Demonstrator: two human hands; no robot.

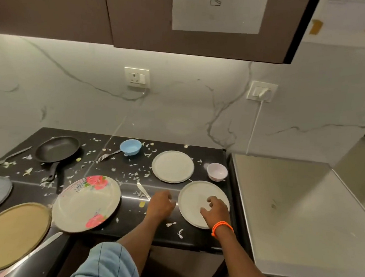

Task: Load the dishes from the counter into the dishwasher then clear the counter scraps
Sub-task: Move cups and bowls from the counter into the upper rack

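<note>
On the black scrap-strewn tabletop (129, 191), the round white plate (191, 204) lies nearest the front right corner. The right hand (215, 211) hovers over it, fingers loosely spread; the left hand (161, 204) rests just beside its left rim, fingers curled, any grip unclear.

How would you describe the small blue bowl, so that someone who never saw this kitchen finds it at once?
Look at the black counter under the marble wall, and go to its back edge, just below the left wall socket. There stands the blue bowl, with a fork lying by its left side. It is the only blue dish; the other small bowl, far to its right, is pale pink.
</note>
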